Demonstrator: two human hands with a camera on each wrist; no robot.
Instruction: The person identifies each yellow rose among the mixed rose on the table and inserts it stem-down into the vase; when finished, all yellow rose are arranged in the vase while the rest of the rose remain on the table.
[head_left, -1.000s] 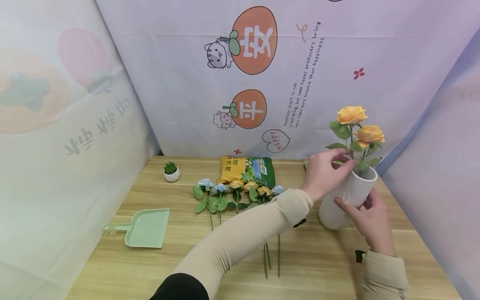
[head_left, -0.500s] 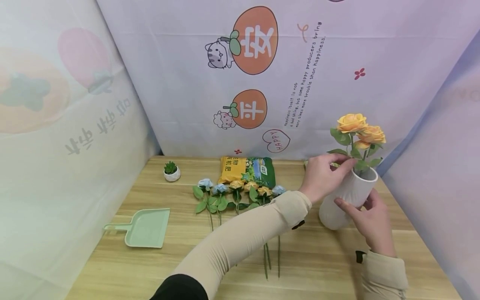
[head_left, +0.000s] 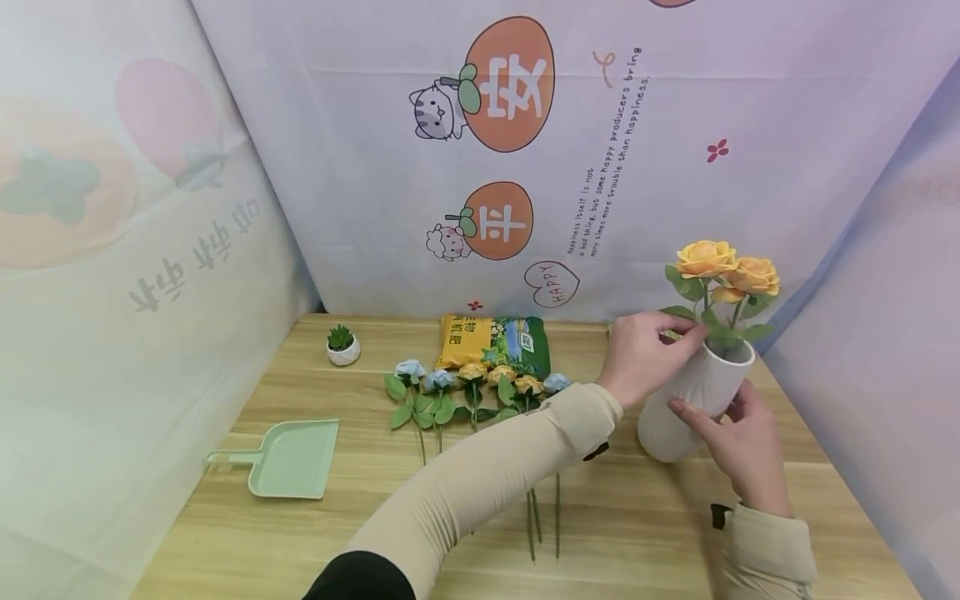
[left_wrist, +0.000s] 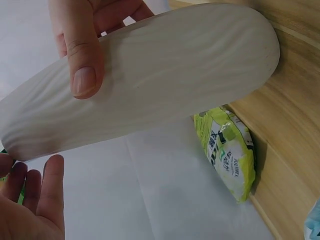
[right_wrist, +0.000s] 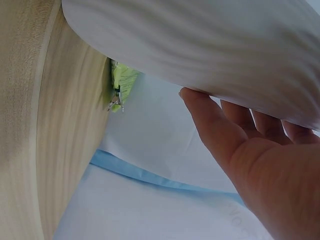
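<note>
A tall white ribbed vase (head_left: 678, 417) leans to the right on the table in the head view. Two yellow-orange artificial roses stand in its mouth: a front-left rose (head_left: 707, 259) and a right rose (head_left: 752, 277) with a smaller bloom below it. At the rim, my left hand (head_left: 648, 354) pinches the left rose's stem among the leaves; its fingertips partly hide the stem. My right hand (head_left: 750, 450) grips the vase's side, thumb in front and fingers behind. The left wrist view shows that thumb on the vase (left_wrist: 175, 70); fingers (right_wrist: 210, 117) press its underside in the right wrist view.
Several blue and yellow roses (head_left: 472, 372) lie in a row mid-table, partly under the left arm. Behind them is a yellow-green bag (head_left: 495, 342). A potted succulent (head_left: 342, 345) and green dustpan (head_left: 294, 458) sit left. A lime-green packet (left_wrist: 227, 150) lies behind the vase.
The left rose has sunk lower into the vase, and my left hand has moved slightly down with it toward the rim. The right hand keeps its grip on the vase.
</note>
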